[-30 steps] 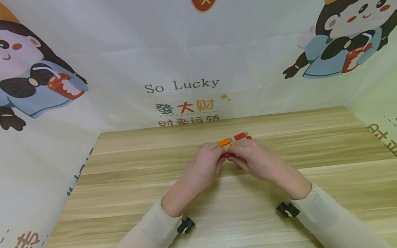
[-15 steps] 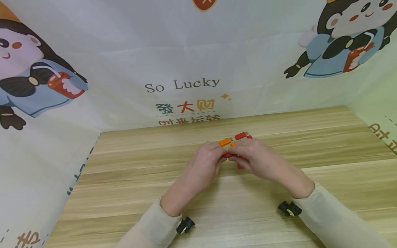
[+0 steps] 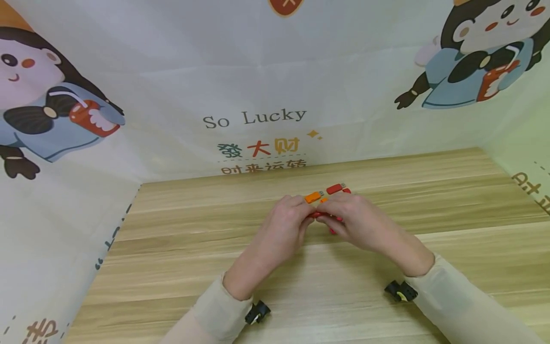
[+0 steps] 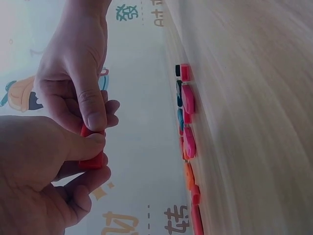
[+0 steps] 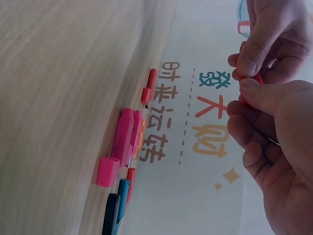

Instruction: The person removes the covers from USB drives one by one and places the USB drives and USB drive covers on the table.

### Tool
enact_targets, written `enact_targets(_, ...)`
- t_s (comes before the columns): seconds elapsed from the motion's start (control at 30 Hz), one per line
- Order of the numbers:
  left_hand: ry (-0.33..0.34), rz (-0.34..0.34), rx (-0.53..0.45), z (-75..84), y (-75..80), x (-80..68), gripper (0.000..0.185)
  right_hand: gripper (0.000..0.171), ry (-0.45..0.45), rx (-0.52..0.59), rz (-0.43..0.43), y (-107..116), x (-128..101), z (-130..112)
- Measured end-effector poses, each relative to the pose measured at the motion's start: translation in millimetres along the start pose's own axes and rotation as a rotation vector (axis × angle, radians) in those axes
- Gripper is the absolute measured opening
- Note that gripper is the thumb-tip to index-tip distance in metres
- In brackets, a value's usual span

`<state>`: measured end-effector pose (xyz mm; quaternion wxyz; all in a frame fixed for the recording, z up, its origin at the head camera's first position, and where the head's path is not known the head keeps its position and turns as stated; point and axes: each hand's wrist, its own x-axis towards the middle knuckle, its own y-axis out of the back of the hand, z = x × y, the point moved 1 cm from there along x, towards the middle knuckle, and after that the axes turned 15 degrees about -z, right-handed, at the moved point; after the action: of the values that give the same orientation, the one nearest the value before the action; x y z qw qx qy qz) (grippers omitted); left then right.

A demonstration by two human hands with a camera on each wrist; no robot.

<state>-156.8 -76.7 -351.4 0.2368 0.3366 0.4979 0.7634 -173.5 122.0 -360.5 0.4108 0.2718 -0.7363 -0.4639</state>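
Both hands meet over the middle of the table. My left hand point(image 3: 287, 222) pinches one end of a small red USB flash drive point(image 3: 317, 215) between thumb and fingers. The other end is pinched by my right hand point(image 3: 354, 220), thumb tips nearly meeting. In the left wrist view, parts of the red drive point(image 4: 92, 162) show beside the thumbs; the fingers hide the rest, so I cannot tell whether its cap is on. Beyond the hands lie an orange USB flash drive point(image 3: 313, 197) and a red one point(image 3: 334, 188), both with metal plugs bare.
Pink pieces point(image 5: 123, 137), a pink cap point(image 5: 107, 172), a teal piece point(image 5: 121, 198) and a black piece point(image 5: 111, 214) lie in the same cluster. A red piece with a red cap point(image 5: 146, 95) lies at its other end. The printed backdrop point(image 3: 180, 86) stands behind the table.
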Motion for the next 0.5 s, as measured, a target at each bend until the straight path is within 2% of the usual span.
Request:
enact_targets(0.23, 0.003, -0.023, -0.004, -1.5, -0.1, 0.0, 0.009, 0.018, 0.017, 0.008, -0.019, 1.1, -1.2, 2.4)
enact_targets(0.5, 0.023, -0.053, -0.004, -3.1, -1.6, 0.7, 0.007, 0.015, -0.008, 0.024, -0.049, 2.1, -1.1, 2.9)
